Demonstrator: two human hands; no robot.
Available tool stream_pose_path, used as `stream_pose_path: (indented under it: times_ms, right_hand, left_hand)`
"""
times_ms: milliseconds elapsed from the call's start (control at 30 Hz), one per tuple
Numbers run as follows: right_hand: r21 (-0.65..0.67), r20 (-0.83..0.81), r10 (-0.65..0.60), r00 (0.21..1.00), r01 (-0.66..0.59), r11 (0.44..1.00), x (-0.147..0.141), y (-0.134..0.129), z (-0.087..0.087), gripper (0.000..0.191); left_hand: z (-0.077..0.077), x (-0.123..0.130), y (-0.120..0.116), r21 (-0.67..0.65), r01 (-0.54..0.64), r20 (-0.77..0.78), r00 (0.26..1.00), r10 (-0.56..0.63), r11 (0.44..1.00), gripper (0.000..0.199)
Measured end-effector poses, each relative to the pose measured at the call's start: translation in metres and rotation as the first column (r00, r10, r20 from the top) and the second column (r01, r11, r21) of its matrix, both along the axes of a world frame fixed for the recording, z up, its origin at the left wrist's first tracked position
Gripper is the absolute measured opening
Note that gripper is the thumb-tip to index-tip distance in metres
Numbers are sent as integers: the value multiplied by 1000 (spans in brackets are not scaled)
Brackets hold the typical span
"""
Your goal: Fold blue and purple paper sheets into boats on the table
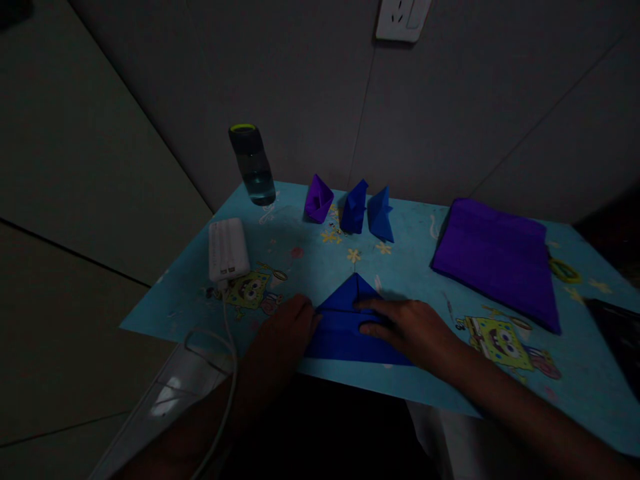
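A sheet of blue origami paper (335,337) lies at the table's near edge. Its top is folded to a point with a centre seam, above a wide flat band along the bottom. My left hand (291,327) is closed at the paper's left edge, thumb and finger pinching the side. My right hand (400,325) rests on the right half, its index finger and thumb apart and touching the paper near the centre. Farther back stand a purple paper boat (319,200), a dark blue folded paper boat (354,208) and a lighter blue one (381,215).
A water bottle (254,167) stands at the back left. Nearer is a white power bank (228,250) with a cable (231,347) running down past my left arm. At right lies a stack of purple paper (495,257), beside a yellow-green ring-shaped object (565,270). A wall (300,87) borders the table.
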State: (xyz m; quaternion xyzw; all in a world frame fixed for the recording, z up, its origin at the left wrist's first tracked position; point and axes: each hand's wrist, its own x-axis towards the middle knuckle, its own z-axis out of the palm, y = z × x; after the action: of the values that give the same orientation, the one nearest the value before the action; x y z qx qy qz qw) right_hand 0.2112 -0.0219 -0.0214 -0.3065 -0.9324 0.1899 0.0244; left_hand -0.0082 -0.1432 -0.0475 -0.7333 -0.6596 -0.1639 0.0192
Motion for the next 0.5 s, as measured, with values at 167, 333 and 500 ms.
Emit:
stream_pose_path:
  times_ms: [167, 333, 500]
  right_hand:
    - [-39, 51, -9, 999, 11, 999, -1, 1, 2, 37]
    - [-57, 54, -13, 998, 16, 998, -2, 0, 4, 36]
    - [-55, 57, -15, 998, 19, 998, -2, -2, 5, 36]
  left_hand:
    - [-2, 2, 0, -4, -30, -26, 999, 29, 1000, 12]
    - [-3, 4, 1, 2, -41, -52, 998, 41, 999, 15]
    - [-5, 5, 6, -59, -82, -57, 995, 78, 995, 14]
